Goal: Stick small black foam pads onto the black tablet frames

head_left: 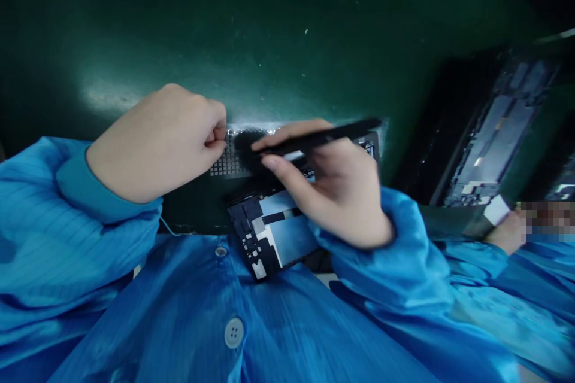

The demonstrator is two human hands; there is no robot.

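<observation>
My left hand [164, 140] is closed with its fingers curled under, at the left edge of a sheet of small grey squares [222, 164]. What its fingertips hold, if anything, is hidden. Between the thumb and fingers of my right hand [335, 185] lies a slim black tweezers-like tool [341, 134], its tip end low over the sheet. An opened phone body [278, 230] with dark circuit parts and a blue-grey panel sits tilted below my right hand, close to my smock. Part of another dark device [371, 146] shows behind that hand.
A dark green work surface [251, 30] spreads ahead. To the right stand a long black holder [438, 114] and a row of opened phone bodies [505, 125], blurred. A co-worker's hand [510, 232] and blue sleeve are at the right edge, beside a white piece [496, 209].
</observation>
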